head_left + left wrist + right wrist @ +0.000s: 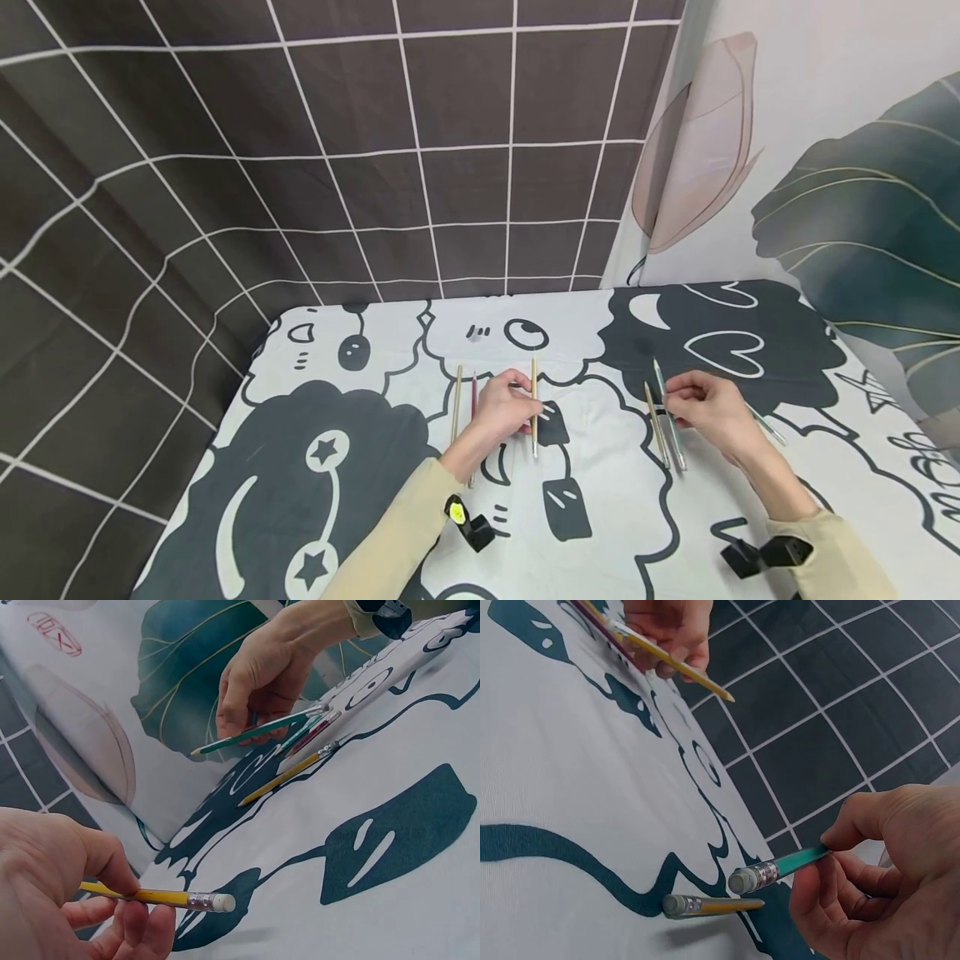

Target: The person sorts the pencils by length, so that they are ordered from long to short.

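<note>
My left hand point(497, 410) pinches a yellow pencil point(165, 896) between thumb and fingers, its white eraser end pointing out past the fingertips. Across from it, my right hand point(708, 410) pinches a green pencil point(799, 860) near its middle, above the cloth. Just left of that green pencil is another yellow pencil point(657, 425), apart from the fingers. A second green pencil point(767, 423) lies partly hidden beyond the right hand. Beside the left hand lie one more yellow pencil point(457, 404) and a dark red pencil point(474, 396), the latter partly covered by the wrist.
A white cloth point(615, 500) with dark cartoon clouds covers the table. Behind it hangs a dark curtain point(465, 100) with a white grid. On the right stands a pale hanging point(810, 50) with a large leaf print. Each wrist wears a small black camera.
</note>
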`<state>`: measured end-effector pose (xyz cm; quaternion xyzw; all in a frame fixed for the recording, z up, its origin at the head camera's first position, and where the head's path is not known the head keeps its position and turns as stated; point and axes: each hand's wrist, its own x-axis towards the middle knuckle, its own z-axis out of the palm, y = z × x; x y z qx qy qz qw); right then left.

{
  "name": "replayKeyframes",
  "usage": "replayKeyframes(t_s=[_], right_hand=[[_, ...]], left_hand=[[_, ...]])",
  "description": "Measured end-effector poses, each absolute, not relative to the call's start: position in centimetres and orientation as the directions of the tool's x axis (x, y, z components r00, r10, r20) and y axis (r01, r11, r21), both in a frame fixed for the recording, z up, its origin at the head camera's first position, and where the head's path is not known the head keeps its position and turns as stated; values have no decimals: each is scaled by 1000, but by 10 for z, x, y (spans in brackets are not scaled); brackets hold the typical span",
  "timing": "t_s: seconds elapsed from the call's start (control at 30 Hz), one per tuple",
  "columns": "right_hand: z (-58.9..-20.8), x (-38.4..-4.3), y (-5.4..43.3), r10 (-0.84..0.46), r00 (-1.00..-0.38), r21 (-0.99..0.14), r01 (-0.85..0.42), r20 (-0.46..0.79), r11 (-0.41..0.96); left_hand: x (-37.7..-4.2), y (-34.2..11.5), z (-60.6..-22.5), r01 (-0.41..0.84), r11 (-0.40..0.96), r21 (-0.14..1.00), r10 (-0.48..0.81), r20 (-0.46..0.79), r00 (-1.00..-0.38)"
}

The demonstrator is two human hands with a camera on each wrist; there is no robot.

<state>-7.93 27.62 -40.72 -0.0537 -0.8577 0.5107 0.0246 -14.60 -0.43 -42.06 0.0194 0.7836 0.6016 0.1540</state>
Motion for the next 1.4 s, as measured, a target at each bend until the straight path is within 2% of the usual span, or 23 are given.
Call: replayKeyframes(t_s=[0.83, 1.4], right_hand=[[-410, -90, 236, 50, -996, -878, 86, -71, 472], [-413, -96, 212, 1, -999, -917, 45, -48, 396]], left_hand=[[-144, -22, -420, -167, 358, 919, 200, -250, -947], [-139, -32, -419, -117, 411, 904, 208, -218, -954]])
